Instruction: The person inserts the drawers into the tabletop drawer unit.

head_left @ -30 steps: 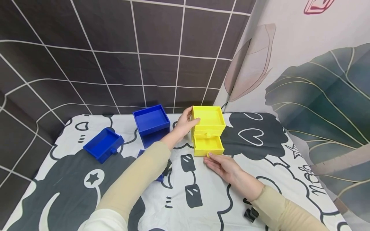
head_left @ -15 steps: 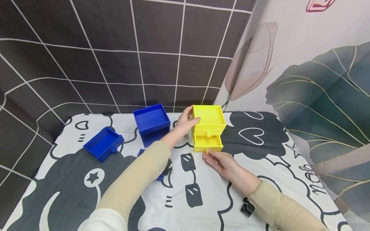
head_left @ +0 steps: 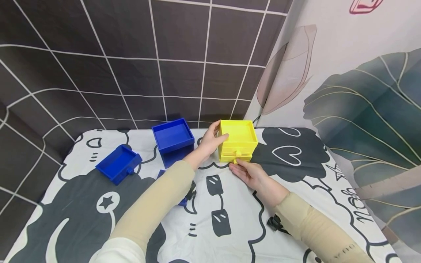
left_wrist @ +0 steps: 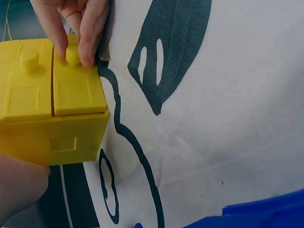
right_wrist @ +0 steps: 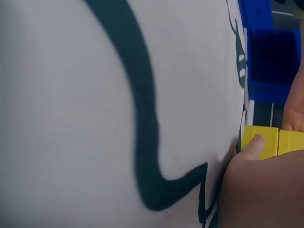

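A small yellow two-drawer cabinet [head_left: 238,132] with a shallow tray top stands on the printed cloth. My left hand [head_left: 210,141] grips its left side, the thumb lying over the top rim. At its front, my right hand [head_left: 252,176] pinches the round knob [left_wrist: 72,55] of the lower drawer [left_wrist: 79,92] between thumb and fingers. That drawer's front sits almost level with the upper drawer [left_wrist: 27,97], with a thin gap along its edge. The inside of both drawers is hidden. In the right wrist view, the right hand covers part of the cabinet front.
A blue cabinet [head_left: 172,136] with an open lower bay stands left of the yellow one. Farther left lies a loose blue drawer [head_left: 118,164]. Another blue piece [head_left: 182,201] is mostly hidden beneath my left forearm. A dark gridded curtain [head_left: 131,73] hangs behind.
The lower yellow drawer has slid back from well pulled out to nearly flush, my right hand moving inward with its knob. The left hand has stayed on the cabinet.
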Action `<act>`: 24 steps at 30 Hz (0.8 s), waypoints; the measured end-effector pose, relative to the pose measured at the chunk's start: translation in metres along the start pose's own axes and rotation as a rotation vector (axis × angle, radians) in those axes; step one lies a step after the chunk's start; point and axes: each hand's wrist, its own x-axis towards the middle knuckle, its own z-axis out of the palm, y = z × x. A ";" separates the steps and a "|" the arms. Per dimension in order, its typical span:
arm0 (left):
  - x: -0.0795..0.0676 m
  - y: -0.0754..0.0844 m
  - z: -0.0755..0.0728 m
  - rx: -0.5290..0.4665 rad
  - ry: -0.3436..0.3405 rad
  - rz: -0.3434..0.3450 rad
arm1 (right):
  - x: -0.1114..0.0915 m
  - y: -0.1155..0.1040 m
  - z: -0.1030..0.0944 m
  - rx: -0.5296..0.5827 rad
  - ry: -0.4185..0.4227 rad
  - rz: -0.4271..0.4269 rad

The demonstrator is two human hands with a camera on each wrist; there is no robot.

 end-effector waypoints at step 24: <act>-0.017 0.009 -0.007 -0.005 -0.021 -0.031 | -0.008 -0.001 -0.008 -0.062 -0.123 0.028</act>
